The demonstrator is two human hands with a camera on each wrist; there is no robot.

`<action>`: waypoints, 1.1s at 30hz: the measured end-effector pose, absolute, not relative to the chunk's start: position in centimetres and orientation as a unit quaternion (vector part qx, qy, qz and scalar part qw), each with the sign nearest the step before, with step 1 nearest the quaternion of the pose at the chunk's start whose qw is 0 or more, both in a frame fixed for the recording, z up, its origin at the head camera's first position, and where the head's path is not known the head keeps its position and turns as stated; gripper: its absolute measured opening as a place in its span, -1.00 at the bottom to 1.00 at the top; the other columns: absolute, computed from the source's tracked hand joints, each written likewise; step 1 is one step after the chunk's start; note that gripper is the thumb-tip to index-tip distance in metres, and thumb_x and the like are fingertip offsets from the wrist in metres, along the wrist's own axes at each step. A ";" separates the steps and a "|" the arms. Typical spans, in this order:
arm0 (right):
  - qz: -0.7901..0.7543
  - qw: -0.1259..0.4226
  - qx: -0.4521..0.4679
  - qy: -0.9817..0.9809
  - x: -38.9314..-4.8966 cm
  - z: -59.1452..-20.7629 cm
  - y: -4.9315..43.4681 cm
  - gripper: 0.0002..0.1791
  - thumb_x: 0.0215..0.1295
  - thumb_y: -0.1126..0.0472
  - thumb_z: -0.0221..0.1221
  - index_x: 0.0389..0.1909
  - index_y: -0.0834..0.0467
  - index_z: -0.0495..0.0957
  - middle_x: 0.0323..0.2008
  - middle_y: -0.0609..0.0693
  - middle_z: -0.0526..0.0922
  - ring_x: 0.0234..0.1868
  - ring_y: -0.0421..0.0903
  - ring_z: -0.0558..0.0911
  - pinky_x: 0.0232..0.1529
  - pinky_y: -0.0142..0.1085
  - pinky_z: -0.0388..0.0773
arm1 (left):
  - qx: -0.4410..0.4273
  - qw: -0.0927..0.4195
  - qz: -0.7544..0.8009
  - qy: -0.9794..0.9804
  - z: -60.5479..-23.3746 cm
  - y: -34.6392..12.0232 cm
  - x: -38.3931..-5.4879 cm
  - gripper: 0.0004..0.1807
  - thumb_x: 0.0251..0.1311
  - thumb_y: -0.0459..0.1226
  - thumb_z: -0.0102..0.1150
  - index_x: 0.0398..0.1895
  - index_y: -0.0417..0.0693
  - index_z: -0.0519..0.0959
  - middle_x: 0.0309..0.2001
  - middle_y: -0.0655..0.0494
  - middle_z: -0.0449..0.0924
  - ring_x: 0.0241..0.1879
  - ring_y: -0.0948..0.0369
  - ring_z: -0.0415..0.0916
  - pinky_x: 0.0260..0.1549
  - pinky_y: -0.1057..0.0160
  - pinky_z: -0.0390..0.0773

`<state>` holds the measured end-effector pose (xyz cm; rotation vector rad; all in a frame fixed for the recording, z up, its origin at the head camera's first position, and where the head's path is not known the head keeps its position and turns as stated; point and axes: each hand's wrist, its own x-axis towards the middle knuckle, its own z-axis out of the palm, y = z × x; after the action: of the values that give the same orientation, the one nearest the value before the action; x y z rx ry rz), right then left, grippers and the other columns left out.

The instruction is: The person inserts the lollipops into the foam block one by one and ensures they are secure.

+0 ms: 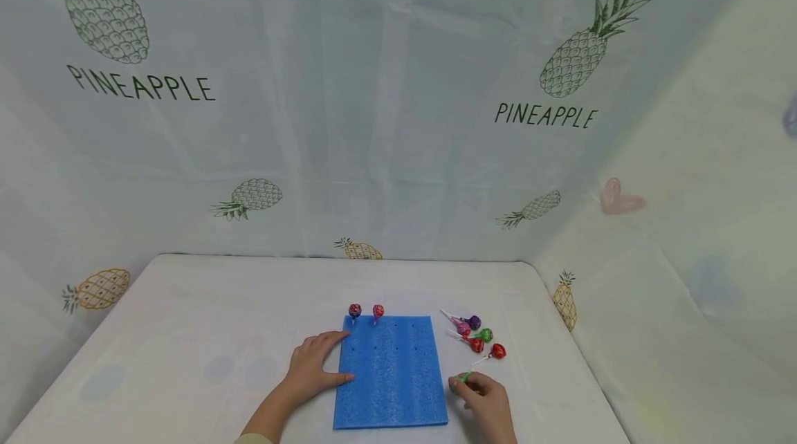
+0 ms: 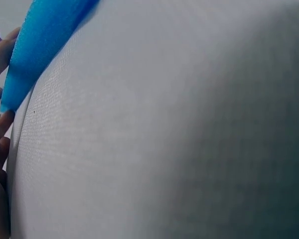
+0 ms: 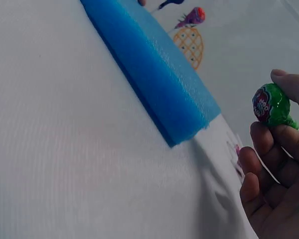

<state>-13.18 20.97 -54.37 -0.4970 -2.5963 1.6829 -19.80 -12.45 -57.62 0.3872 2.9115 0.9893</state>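
A blue foam board (image 1: 392,389) with small holes lies on the table. Along its far edge stand two lollipops, a dark red-purple one (image 1: 354,310) and a pink-red one (image 1: 378,310). My left hand (image 1: 307,369) rests on the board's left side, thumb and forefinger spread and fairly straight; the left wrist view shows fingertips touching the blue foam (image 2: 37,55). To the right of the board my right hand (image 1: 488,402) pinches a green lollipop (image 3: 271,104) by its wrapped head between thumb and fingers, apart from the foam. Its stick is mostly hidden in the right wrist view.
Right of the board lie several loose lollipops: a purple one (image 1: 474,322), a pink one (image 1: 462,327), a green one (image 1: 485,335), and red ones (image 1: 477,345), the nearest red one (image 1: 498,350) slightly apart. A pineapple-print cloth (image 1: 373,119) hangs behind the white table (image 1: 205,333).
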 end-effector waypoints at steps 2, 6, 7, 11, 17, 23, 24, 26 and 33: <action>0.537 0.002 -0.148 -0.830 -13.4 -54.1 20.5 -0.68 0.18 0.01 0.35 -0.43 0.23 0.65 -0.45 -0.05 0.65 -0.38 -0.12 0.54 -0.44 -0.28 0.51 | 0.124 0.023 0.319 0.939 -57.6 -12.5 -19.8 -0.03 -0.16 0.28 0.40 0.36 0.09 0.38 0.31 -0.04 0.36 0.26 -0.16 0.21 0.14 -0.32 0.17; 0.556 -0.004 -0.137 -0.820 -13.9 -53.7 19.6 -0.68 0.16 0.06 0.38 -0.44 0.25 0.59 -0.47 -0.01 0.68 -0.40 -0.10 0.57 -0.42 -0.27 0.47 | 0.128 0.024 0.321 0.938 -57.5 -12.5 -19.7 -0.03 -0.15 0.26 0.41 0.36 0.08 0.38 0.31 -0.05 0.36 0.25 -0.16 0.21 0.13 -0.32 0.17; 0.561 -0.006 -0.135 -0.817 -14.0 -53.5 19.4 -0.68 0.14 0.07 0.39 -0.45 0.25 0.56 -0.47 0.00 0.69 -0.41 -0.10 0.57 -0.41 -0.27 0.46 | 0.128 0.023 0.322 0.938 -57.5 -12.5 -19.7 -0.03 -0.15 0.26 0.41 0.36 0.08 0.38 0.31 -0.05 0.36 0.25 -0.16 0.21 0.13 -0.32 0.17; 0.578 -0.004 -0.124 -0.806 -14.4 -53.1 18.5 -0.69 0.06 0.16 0.44 -0.44 0.26 0.52 -0.46 0.01 0.69 -0.42 -0.12 0.55 -0.40 -0.29 0.46 | 0.130 0.022 0.322 0.938 -57.5 -12.5 -19.6 -0.04 -0.15 0.26 0.41 0.36 0.08 0.38 0.30 -0.04 0.36 0.25 -0.15 0.22 0.13 -0.31 0.17; 0.592 0.003 -0.104 -0.799 -15.3 -52.6 17.5 -0.69 0.01 0.19 0.47 -0.37 0.29 0.59 -0.45 -0.02 0.64 -0.41 -0.13 0.53 -0.40 -0.36 0.53 | 0.129 0.018 0.314 0.940 -57.5 -12.5 -19.6 -0.03 -0.16 0.27 0.41 0.36 0.07 0.38 0.30 -0.05 0.36 0.25 -0.13 0.22 0.14 -0.30 0.18; 0.580 0.010 -0.088 -0.810 -16.2 -52.6 16.9 -0.74 0.06 0.19 0.44 -0.35 0.28 0.64 -0.46 -0.01 0.60 -0.39 -0.09 0.50 -0.40 -0.38 0.52 | 0.129 0.017 0.315 0.940 -57.6 -12.6 -19.6 -0.03 -0.16 0.26 0.41 0.35 0.06 0.39 0.30 -0.05 0.36 0.25 -0.13 0.23 0.13 -0.29 0.18; 0.578 0.012 -0.084 -0.812 -16.3 -52.6 16.8 -0.75 0.08 0.19 0.44 -0.35 0.28 0.65 -0.46 -0.01 0.60 -0.39 -0.09 0.50 -0.40 -0.38 0.52 | 0.129 0.017 0.316 0.940 -57.6 -12.6 -19.6 -0.03 -0.16 0.26 0.41 0.35 0.06 0.39 0.30 -0.04 0.36 0.25 -0.12 0.23 0.13 -0.29 0.18; 0.572 0.018 -0.076 -0.817 -16.6 -52.5 16.7 -0.77 0.09 0.20 0.42 -0.34 0.26 0.66 -0.44 -0.01 0.60 -0.38 -0.08 0.49 -0.40 -0.38 0.52 | 0.130 0.017 0.317 0.939 -57.7 -12.5 -19.6 -0.03 -0.16 0.27 0.41 0.35 0.07 0.39 0.30 -0.04 0.36 0.25 -0.12 0.23 0.14 -0.29 0.18; 0.569 0.044 -0.038 -0.820 -17.5 -52.0 16.5 -0.78 0.16 0.18 0.38 -0.25 0.25 0.71 -0.37 0.01 0.65 -0.35 -0.08 0.54 -0.36 -0.37 0.55 | 0.124 0.020 0.317 0.940 -57.6 -12.5 -19.6 -0.03 -0.16 0.26 0.41 0.35 0.07 0.39 0.30 -0.04 0.35 0.25 -0.13 0.22 0.15 -0.31 0.16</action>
<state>-17.48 16.50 -52.03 -0.1152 -2.5074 1.7381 -19.57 -12.50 -57.58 0.3851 2.9161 0.9837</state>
